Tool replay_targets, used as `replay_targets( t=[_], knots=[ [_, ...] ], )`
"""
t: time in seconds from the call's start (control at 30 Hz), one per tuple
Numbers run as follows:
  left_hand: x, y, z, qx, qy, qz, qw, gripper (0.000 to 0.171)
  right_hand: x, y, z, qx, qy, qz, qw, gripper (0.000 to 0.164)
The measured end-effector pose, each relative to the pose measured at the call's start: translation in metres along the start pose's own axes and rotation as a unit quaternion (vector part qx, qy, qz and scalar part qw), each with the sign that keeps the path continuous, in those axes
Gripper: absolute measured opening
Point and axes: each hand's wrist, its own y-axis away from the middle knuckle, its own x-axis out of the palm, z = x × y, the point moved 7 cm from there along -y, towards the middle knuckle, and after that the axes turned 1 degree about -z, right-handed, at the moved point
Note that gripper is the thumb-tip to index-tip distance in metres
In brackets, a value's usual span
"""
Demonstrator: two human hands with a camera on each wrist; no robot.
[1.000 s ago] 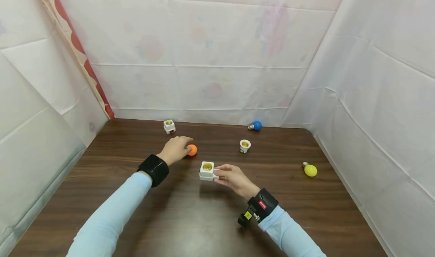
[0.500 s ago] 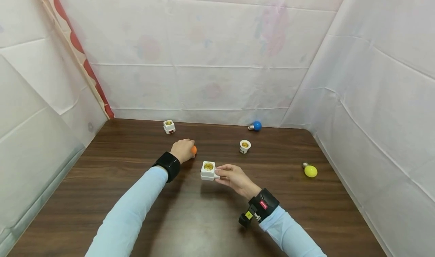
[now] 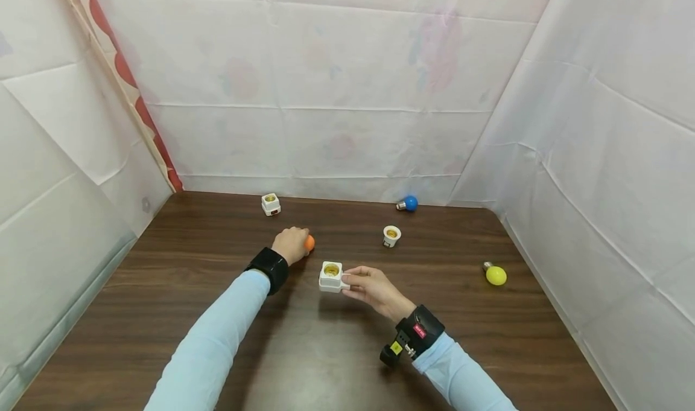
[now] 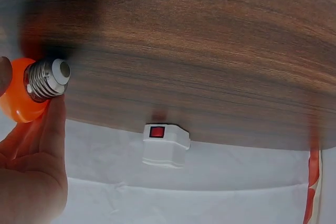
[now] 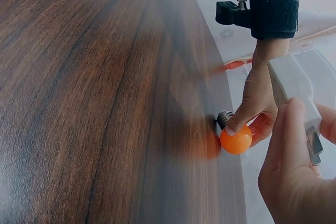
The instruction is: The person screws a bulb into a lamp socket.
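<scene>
My left hand [image 3: 291, 245] pinches an orange light bulb [image 3: 309, 243] low over the table, left of centre. In the left wrist view, the thumb and fingers lie on the globe of the bulb [image 4: 20, 98], and its metal screw base points away from the palm. My right hand [image 3: 374, 290] holds a square white lamp socket [image 3: 330, 277] by its narrow side, its brass-coloured mouth facing up. Two flat metal prongs stick out of that socket between the fingers in the right wrist view. Socket and orange bulb are a short distance apart.
A white socket with a red switch [image 3: 271, 204] stands at the back left. Farther right are a round white socket [image 3: 391, 236], a blue bulb [image 3: 409, 203] and a yellow bulb [image 3: 496, 275]. Pale sheets [image 3: 326, 85] surround the wooden table [image 3: 206, 230] behind and on both sides.
My left hand has shifted right, turned over the orange bulb and taken it between thumb and fingers. My right hand keeps the white socket in almost the same place.
</scene>
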Motion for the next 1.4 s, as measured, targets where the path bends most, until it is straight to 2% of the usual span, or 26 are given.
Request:
replay_targets(
  t=[0.2, 0.4, 0.53, 0.67, 0.87, 1.07, 1.23, 1.4],
  knots=[
    [0.007, 0.005, -0.002, -0.002, 0.024, 0.019, 0.9995, 0.037, -0.002, 0.005, -0.007, 0.011, 0.001, -0.010, 1.000, 0.035],
    [0.009, 0.009, 0.003, -0.008, 0.040, 0.018, 0.9990, 0.036, 0.001, 0.007, -0.012, 0.003, -0.009, 0.003, 1.000, 0.035],
    [0.004, 0.013, 0.009, -0.013, 0.069, 0.010, 0.9975, 0.041, 0.004, 0.006, -0.014, 0.004, -0.010, 0.007, 1.000, 0.035],
    [-0.011, 0.014, 0.008, -0.015, 0.123, -0.026, 0.9919, 0.048, 0.006, 0.005, -0.013, 0.004, -0.010, 0.007, 1.000, 0.035],
    [-0.049, 0.017, -0.011, -0.009, 0.223, -0.102, 0.9695, 0.052, 0.003, 0.004, -0.006, -0.002, -0.006, 0.004, 1.000, 0.036],
    [-0.080, 0.035, -0.031, 0.040, 0.272, -0.159, 0.9484, 0.057, 0.001, 0.003, -0.001, -0.001, 0.000, 0.002, 1.000, 0.036],
    [-0.096, 0.052, -0.044, 0.075, 0.334, -0.161, 0.9255, 0.056, 0.000, 0.001, 0.002, 0.002, 0.006, -0.003, 1.000, 0.037],
    [-0.099, 0.065, -0.056, 0.086, 0.413, -0.128, 0.8977, 0.054, 0.001, 0.001, 0.002, 0.002, 0.006, -0.001, 1.000, 0.038]
  ],
)
